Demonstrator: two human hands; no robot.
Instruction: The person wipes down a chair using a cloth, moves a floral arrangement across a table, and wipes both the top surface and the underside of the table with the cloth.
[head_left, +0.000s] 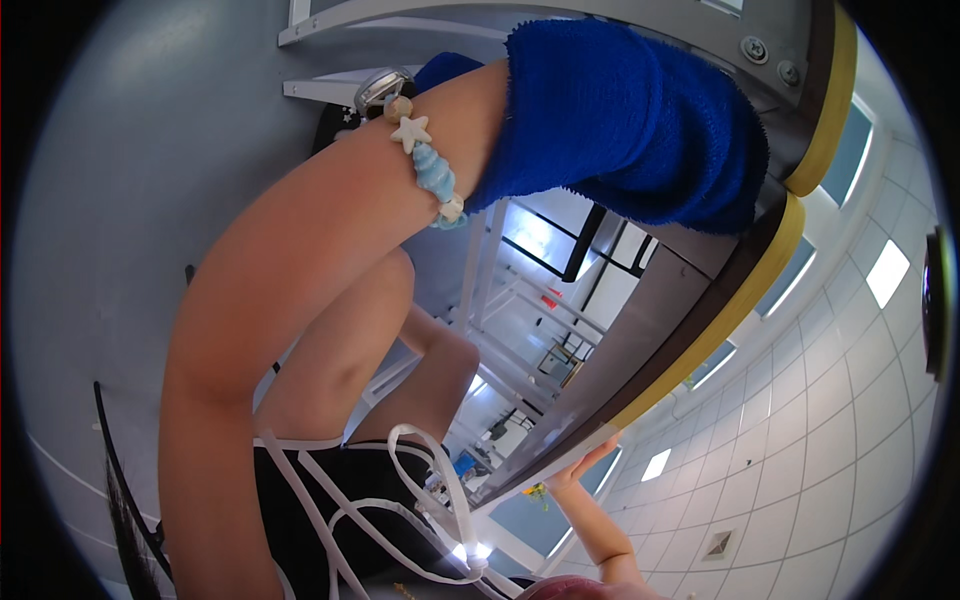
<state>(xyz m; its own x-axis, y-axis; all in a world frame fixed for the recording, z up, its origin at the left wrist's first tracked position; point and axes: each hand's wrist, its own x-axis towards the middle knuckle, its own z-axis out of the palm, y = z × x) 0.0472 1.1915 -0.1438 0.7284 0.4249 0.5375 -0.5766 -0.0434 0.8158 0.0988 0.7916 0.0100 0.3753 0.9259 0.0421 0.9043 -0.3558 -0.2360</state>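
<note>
My left arm reaches up the view to the table's underside. At the wrist are a metal watch (384, 88) and a shell-and-star bead bracelet (434, 172). A blue terry cloth (600, 120) covers my left hand, so the fingers are hidden. The cloth bunches against the grey frame (750, 82) beneath the yellow-edged table (817, 127). My right hand (581, 466) is small and far off at lower right. It touches the table's edge, and part of it lies behind that edge.
Two screw heads (754, 49) stand out on the frame. My bare knees (375, 330) are below the table, close to white metal legs (480, 262). Loose white cords (442, 480) hang over my black shorts (300, 487). Grey floor (112, 247) spreads at left.
</note>
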